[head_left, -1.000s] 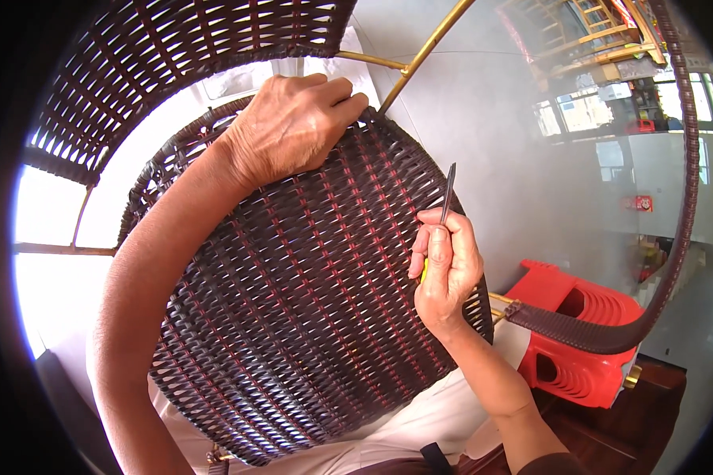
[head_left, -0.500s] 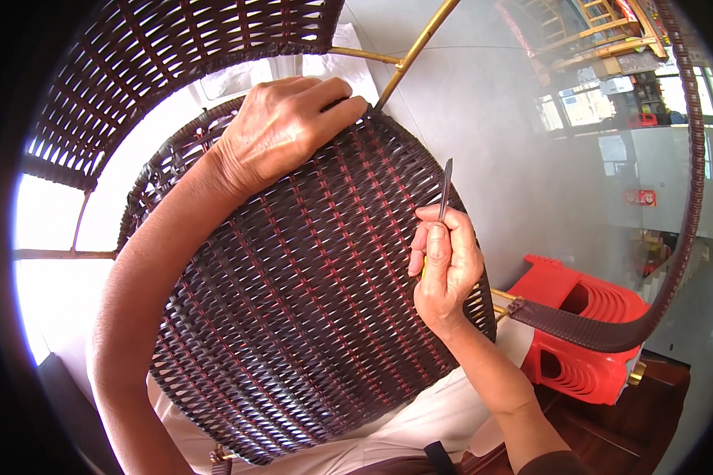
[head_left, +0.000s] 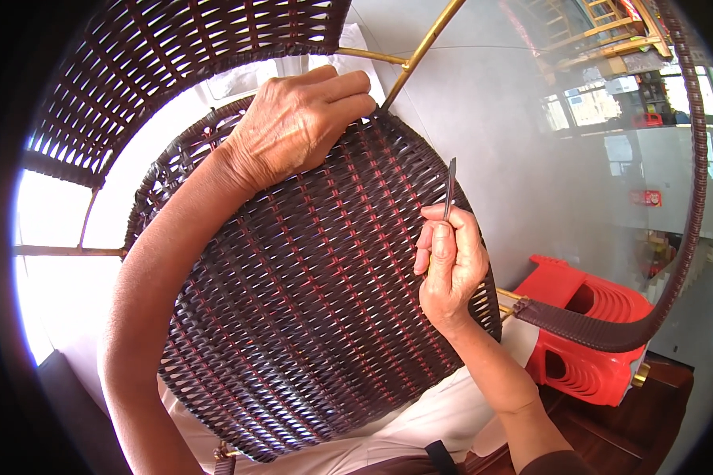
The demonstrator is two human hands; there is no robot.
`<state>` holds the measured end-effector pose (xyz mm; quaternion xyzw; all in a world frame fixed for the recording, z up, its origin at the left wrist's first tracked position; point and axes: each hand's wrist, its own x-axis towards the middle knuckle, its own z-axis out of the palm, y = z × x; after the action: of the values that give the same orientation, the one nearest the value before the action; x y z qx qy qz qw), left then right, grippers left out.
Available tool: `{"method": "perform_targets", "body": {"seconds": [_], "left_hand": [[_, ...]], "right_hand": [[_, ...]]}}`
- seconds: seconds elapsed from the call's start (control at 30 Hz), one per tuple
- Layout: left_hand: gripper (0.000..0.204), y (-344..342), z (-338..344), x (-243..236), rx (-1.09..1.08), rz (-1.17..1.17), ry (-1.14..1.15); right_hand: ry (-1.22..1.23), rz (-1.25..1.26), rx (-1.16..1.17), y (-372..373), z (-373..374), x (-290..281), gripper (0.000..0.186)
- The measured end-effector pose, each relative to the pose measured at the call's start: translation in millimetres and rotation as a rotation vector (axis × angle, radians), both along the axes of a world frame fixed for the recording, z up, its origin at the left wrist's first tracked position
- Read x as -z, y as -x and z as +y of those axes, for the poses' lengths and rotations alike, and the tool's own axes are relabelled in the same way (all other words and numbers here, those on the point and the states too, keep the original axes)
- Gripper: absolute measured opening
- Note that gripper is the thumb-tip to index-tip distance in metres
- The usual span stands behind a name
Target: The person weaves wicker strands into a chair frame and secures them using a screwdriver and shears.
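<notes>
The right hand's (head_left: 451, 265) thumb and forefinger pinch a slim dark metal tool (head_left: 451, 188) above the right edge of the woven seat (head_left: 317, 301), the other fingers curled in toward the palm. The tool's exposed end rises past the fingers, its tip pointing away from the person along the seat's right edge; whether it touches the weave cannot be told.

The left hand (head_left: 297, 123) lies over the seat's far edge, palm down, with bent fingers gathered close together. Its fingertips are hidden, so I cannot tell whether they pinch a strand. The left forearm crosses above the seat's left part.

The seat itself, dark brown strands crossed by reddish lines, spreads beneath both hands, its face tilted up toward the person. Open loops of strand show at its far-left border, to the left of the left hand. Pale trousers (head_left: 396, 435) show below the seat's near edge.

Beyond the seat's far-left side curves a second woven panel (head_left: 206, 55), and a gold-coloured tube (head_left: 424, 55) runs outward from the seat's far corner. A wrapped brown armrest (head_left: 586, 326) loops out from the seat's right side, passing over a red plastic stool (head_left: 582, 380) to the right of the seat.
</notes>
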<state>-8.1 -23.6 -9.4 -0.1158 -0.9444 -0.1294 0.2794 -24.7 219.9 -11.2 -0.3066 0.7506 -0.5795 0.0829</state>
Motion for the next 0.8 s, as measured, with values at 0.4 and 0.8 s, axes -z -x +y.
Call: {"method": "perform_targets", "body": {"seconds": [0.4,0.8], "left_hand": [[0.011,1.7,3.8,-2.4,-0.040,-0.006,-0.129],[0.012,7.3,3.5,-14.3,-0.145,-0.322,-0.456]], "right_hand": [[0.016,-0.002,0.005,0.5,0.0,1.6,0.021],[0.015,0.009,0.012,1.5,0.5,2.8,0.020]]}}
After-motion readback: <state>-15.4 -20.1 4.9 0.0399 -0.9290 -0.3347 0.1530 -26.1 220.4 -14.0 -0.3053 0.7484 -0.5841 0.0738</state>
